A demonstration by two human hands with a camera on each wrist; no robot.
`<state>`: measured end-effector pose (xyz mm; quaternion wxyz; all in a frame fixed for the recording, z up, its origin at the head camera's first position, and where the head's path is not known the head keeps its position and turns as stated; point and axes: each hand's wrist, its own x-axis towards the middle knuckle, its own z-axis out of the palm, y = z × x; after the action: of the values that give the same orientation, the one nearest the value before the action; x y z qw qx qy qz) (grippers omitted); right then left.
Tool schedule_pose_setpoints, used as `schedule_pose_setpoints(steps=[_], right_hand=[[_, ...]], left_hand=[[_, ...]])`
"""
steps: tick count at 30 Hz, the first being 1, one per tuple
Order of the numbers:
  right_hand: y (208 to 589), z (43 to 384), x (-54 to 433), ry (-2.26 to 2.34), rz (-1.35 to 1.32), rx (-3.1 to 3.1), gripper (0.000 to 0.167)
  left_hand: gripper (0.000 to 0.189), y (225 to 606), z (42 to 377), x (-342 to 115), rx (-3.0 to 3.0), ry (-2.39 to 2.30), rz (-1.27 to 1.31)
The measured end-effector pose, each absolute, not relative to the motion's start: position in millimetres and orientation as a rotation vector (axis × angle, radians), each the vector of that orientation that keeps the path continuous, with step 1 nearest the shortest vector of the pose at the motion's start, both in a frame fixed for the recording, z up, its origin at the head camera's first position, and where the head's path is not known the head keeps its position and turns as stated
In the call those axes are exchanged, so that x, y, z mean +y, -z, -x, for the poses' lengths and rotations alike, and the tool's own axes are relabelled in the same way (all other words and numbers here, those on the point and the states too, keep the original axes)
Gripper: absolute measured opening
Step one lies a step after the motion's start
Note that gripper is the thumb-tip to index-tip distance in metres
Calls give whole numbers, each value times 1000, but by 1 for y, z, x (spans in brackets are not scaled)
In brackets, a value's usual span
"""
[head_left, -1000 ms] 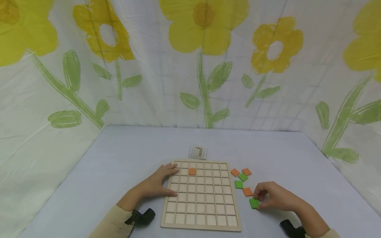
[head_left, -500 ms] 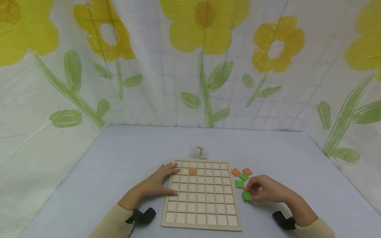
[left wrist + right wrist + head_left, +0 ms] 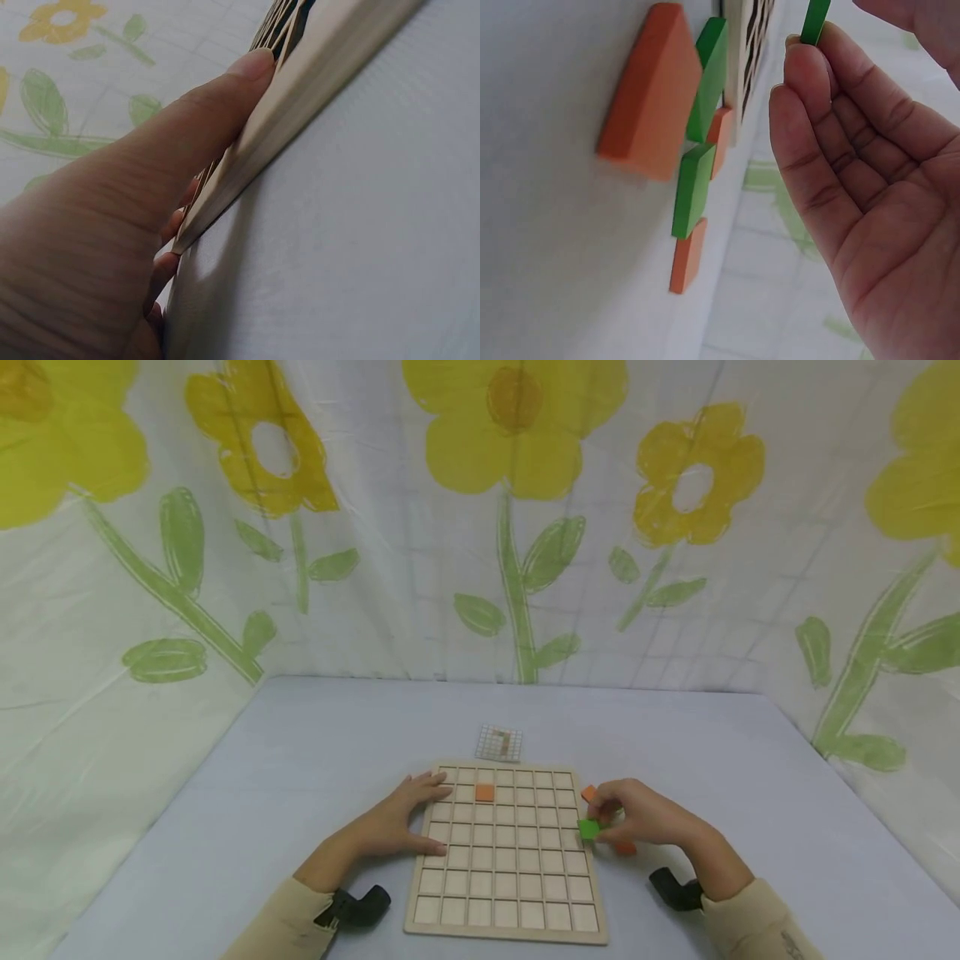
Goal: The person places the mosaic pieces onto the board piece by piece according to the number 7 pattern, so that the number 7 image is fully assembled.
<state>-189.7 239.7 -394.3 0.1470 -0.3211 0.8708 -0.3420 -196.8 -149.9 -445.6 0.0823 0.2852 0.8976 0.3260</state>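
Nearest, both sleeves (image 3: 757, 922) are cut by the lower border of the head view. The left hand (image 3: 393, 824) lies wide, thumb apart from the fingers, on the left edge of the board (image 3: 506, 935); in the left wrist view its thumb covers part of the rim, and the other fingers are half hidden behind. The right hand (image 3: 648, 814) pinches a green tile (image 3: 588, 830) between thumb and fingertips. This tile is at the tips, to the left of the hand, before the board's right edge; whether it touches the board, I cannot tell. The right wrist view cuts it at the top. The hand hides most of the loose tiles (image 3: 651, 97) from the head view, but the right wrist view shows five, three orange and two green. Farther, one orange tile (image 3: 485, 792) sits in a cell of the second row from the far side. Beyond the board lies a small card (image 3: 499, 743), its print too small to read, then the flowered curtain (image 3: 390, 568).
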Motion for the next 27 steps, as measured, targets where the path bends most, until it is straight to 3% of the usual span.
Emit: schedule_pose_setpoints(steps=[27], right_hand=[[393, 218, 191, 947, 961, 2536, 16]], left_hand=[[87, 446, 197, -149, 2700, -972, -864]])
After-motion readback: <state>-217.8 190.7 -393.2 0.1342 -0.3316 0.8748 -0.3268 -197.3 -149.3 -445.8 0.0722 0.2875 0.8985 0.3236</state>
